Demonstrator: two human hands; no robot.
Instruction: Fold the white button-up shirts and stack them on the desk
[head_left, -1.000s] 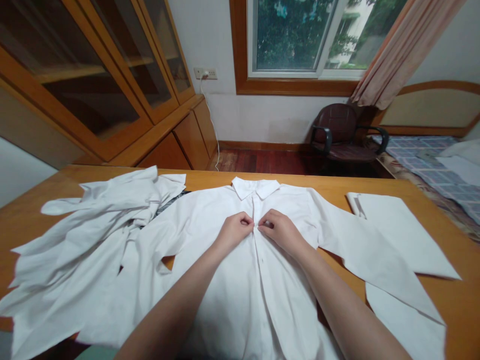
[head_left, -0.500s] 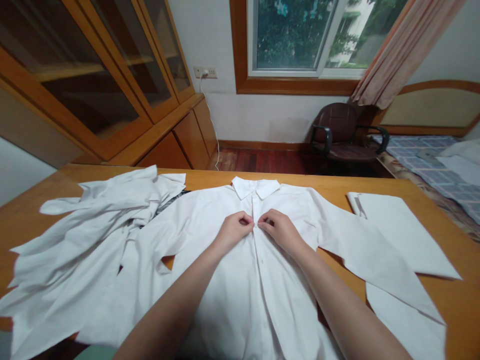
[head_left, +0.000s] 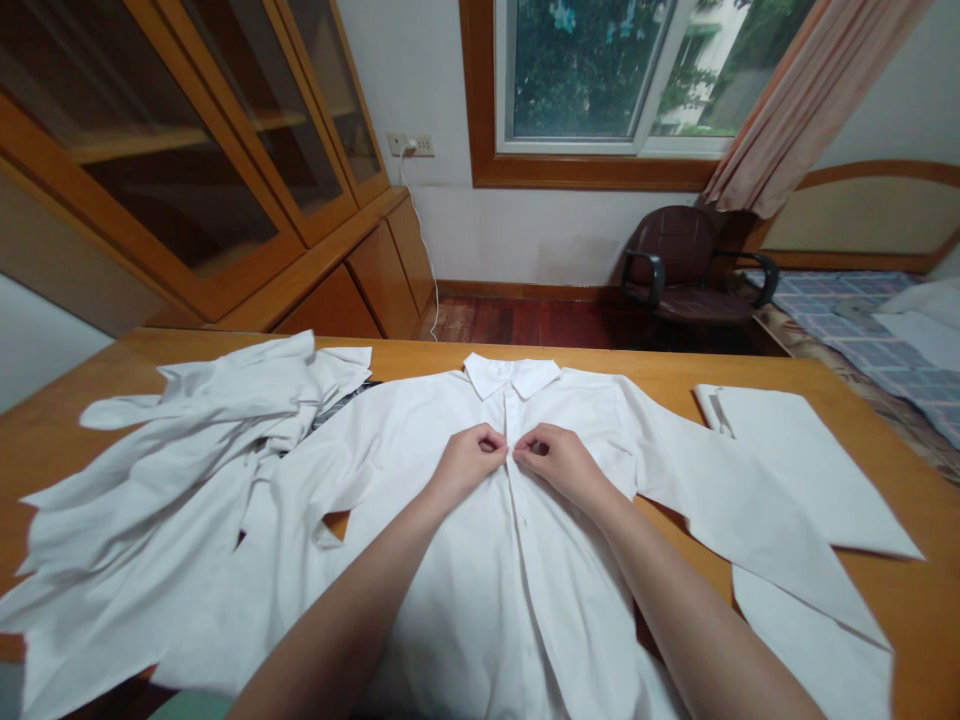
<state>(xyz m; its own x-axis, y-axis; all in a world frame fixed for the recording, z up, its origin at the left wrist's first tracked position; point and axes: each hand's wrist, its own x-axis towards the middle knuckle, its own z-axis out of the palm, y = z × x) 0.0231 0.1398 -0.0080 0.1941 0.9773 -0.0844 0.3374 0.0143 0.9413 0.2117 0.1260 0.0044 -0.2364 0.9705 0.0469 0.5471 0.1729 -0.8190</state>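
A white shirt (head_left: 465, 570) is lying front side up across the middle of the wooden table (head_left: 675, 376), its collar (head_left: 487, 375) pointing away from the person, and both bare hands are working at its front placket (head_left: 519, 500) a little below the collar. The left hand (head_left: 466, 462) is pinching one side, thumb and finger closed on the cloth, while the right hand (head_left: 562, 465) is pinching close beside it, just across the front opening — whether a button is sitting between the fingertips is too small to tell. The step in hand is looking like fastening, or at least bringing together, the upper front; lower down, the two edges are parting slightly, so that stretch is seeming unfinished. The move in progress is calling for fine fingertip control: one side holding steady, the other guiding the cloth across without puckering it, and after that a matching grip further down the placket. A loose pile of white garments (head_left: 150, 500) is lying to the left — close against one sleeve — and a folded white cloth (head_left: 795, 460) is resting near the other sleeve on the right.
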